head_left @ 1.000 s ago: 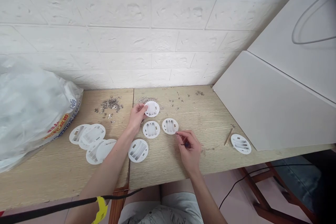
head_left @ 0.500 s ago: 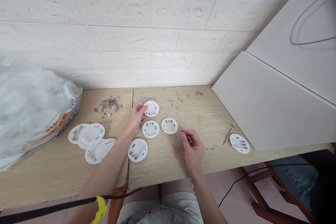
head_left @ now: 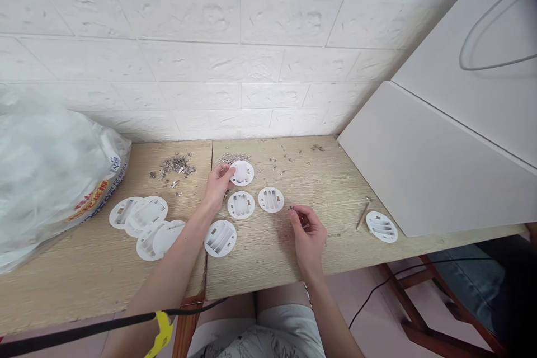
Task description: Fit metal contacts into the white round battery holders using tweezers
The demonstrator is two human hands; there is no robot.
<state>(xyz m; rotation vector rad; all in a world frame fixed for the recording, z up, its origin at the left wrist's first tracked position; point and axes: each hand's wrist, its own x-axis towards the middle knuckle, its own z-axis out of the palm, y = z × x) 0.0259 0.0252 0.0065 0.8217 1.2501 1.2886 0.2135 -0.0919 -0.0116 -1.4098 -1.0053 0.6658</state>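
Note:
My left hand (head_left: 219,183) pinches the left edge of a round white slotted disc (head_left: 242,173), beside a heap of tiny metal pieces (head_left: 230,159). My right hand (head_left: 309,233) is closed, with a small metal piece (head_left: 291,208) between thumb and forefinger. Between the hands lie two more discs, one at centre (head_left: 271,199) and one below the held disc (head_left: 241,205). Another disc (head_left: 220,239) rests near the table's front edge, right of my left forearm.
Several overlapping discs (head_left: 146,216) lie at left, near a full plastic bag (head_left: 54,173). A darker metal heap (head_left: 177,164) sits behind them. At right are a small stick (head_left: 363,216), a disc (head_left: 382,227) and a white panel (head_left: 428,162). A black cable (head_left: 104,324) crosses the lower left.

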